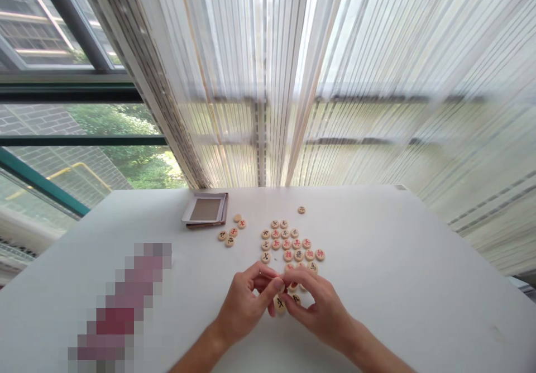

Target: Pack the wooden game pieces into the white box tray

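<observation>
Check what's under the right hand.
Several xiangqi pieces, partly covered, peek out beneath the right hand; whatever lies fully beneath it is hidden from the head view.

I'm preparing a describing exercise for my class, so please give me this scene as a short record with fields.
left hand: fingers closed on a piece
right hand: fingertips meeting the left's; own grip partly hidden
main group: round pieces, red or black characters, in uneven rows; nearest ones partly covered by the hands
side cluster: five pieces, between box and main group
lone piece: beyond the main group
box: open, far left
surface: white table
behind: striped curtains
</observation>
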Tool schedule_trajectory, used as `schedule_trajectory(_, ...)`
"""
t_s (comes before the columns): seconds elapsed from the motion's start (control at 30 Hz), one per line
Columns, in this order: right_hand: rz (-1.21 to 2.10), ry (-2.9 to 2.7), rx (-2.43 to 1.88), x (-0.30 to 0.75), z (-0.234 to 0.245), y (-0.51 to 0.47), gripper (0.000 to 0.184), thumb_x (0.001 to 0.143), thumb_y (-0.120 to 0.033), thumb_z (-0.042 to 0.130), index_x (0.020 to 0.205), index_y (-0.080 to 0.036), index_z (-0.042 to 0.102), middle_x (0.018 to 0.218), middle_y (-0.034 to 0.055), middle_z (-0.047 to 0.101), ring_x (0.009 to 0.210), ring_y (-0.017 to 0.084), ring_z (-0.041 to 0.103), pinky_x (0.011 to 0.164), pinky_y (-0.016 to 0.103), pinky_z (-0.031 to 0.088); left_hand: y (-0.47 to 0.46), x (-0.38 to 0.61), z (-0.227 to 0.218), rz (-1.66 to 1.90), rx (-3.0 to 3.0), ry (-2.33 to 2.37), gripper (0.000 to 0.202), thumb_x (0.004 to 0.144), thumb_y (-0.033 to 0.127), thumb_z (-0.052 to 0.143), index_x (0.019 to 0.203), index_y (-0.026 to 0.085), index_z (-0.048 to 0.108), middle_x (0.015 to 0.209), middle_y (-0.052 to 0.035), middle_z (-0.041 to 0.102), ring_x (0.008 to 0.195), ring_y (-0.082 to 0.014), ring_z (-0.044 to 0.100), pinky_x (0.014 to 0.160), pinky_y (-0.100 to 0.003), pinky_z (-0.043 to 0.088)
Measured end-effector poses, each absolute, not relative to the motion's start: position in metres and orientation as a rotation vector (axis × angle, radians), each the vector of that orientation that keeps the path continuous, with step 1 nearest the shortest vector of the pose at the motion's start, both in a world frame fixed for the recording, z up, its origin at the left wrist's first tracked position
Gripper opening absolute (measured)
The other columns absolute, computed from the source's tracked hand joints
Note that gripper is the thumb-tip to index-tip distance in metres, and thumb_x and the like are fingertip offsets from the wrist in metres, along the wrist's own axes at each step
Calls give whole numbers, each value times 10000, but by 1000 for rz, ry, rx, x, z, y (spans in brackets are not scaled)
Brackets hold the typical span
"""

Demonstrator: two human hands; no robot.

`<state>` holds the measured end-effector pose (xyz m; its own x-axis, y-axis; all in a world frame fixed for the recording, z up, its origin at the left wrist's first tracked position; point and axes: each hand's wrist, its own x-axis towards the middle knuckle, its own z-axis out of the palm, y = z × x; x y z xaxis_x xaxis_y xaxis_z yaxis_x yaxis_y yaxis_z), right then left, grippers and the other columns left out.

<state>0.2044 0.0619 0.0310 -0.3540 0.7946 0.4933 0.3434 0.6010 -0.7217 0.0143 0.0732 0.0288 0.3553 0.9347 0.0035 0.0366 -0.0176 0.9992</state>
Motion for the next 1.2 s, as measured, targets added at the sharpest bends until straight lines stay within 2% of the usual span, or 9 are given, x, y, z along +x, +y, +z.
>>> schedule_trajectory(0.23,666,-1924,-923,206,29,65,221,891,-136,620,1077,-250,586,868,23,672,793,166,623,739,278,519,74,14,31,909,1489,988,287,977,400,533,996,137,647,794,-51,748,508,-102,653,542,-198,487)
schedule_trajectory(0.43,676,-1876,-969,209,25,65,236,893,-169,635,1112,-249,601,901,36,689,796,172,647,750,290,540,74,12,29,854,1518,1001,364,1015,396,438,1169,121,620,553,-8,682,514,-136,646,544,-216,472)
schedule_trajectory(0.5,673,-1862,-972,210,25,65,244,893,-169,633,1121,-249,602,911,39,691,796,173,652,752,294,545,74,11,31,843,1530,960,357,1004,374,471,1232,125,587,605,-20,704,567,-151,677,582,-231,503)
schedule_trajectory(0.63,675,-1841,-961,211,29,66,247,900,-169,631,1132,-251,601,947,47,696,806,172,658,756,295,552,73,11,34,846,1552,894,398,965,340,552,1317,157,519,954,-100,747,639,-161,720,644,-269,558)
schedule_trajectory(0.7,681,-1838,-957,211,31,66,254,902,-170,628,1142,-250,600,956,50,698,812,174,662,761,297,555,73,11,34,853,1554,892,412,962,334,560,1334,169,494,1047,-122,732,638,-158,725,645,-275,567)
schedule_trajectory(0.9,725,-1838,-935,211,33,64,275,914,-157,591,1173,-249,601,990,55,696,830,175,669,777,301,557,74,10,32,873,1629,903,348,966,309,554,1290,188,513,1034,-103,729,649,-146,721,645,-257,570)
schedule_trajectory(1.07,755,-1807,-981,211,33,65,188,928,-186,575,1103,-228,630,950,60,706,803,178,668,757,300,560,73,8,27,926,1867,908,324,959,243,552,1282,218,536,799,-18,718,631,-124,685,659,-226,550)
schedule_trajectory(1.2,780,-1782,-1034,210,32,67,132,900,-223,627,1030,-220,651,890,42,711,778,171,666,740,281,557,73,8,21,936,1982,930,296,950,229,569,1246,243,567,896,-31,743,630,-114,682,639,-212,542)
